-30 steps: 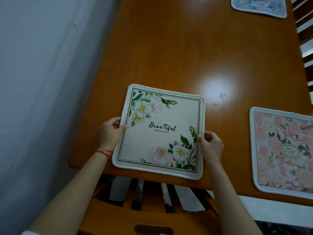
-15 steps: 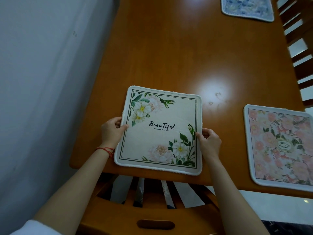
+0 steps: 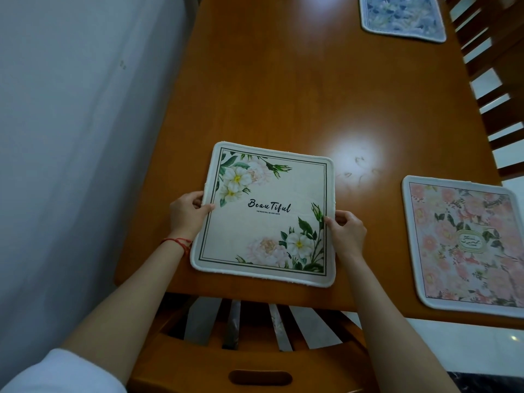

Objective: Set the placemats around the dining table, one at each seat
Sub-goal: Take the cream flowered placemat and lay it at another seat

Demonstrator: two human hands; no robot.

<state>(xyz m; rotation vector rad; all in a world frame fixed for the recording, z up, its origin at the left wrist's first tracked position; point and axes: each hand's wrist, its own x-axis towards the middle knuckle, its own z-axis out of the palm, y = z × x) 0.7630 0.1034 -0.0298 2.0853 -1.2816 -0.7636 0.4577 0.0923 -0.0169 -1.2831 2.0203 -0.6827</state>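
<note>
A cream placemat (image 3: pixel 266 214) printed with white flowers and the word "Beautiful" lies flat near the front left corner of the wooden dining table (image 3: pixel 283 95). My left hand (image 3: pixel 187 214) pinches its left edge and my right hand (image 3: pixel 347 232) pinches its right edge. A pink floral placemat (image 3: pixel 465 245) lies to the right along the same front edge. A blue floral placemat (image 3: pixel 402 15) sits at the far right side, partly cut off by the frame.
A wooden chair back (image 3: pixel 243 361) with slats stands just below the table edge in front of me. Another slatted chair (image 3: pixel 493 80) lines the right side. A pale wall (image 3: pixel 71 137) runs close along the table's left side.
The cream placemat has slid a little further onto the table from its front edge, with both hands still on its sides. The view has shifted slightly toward the right.
</note>
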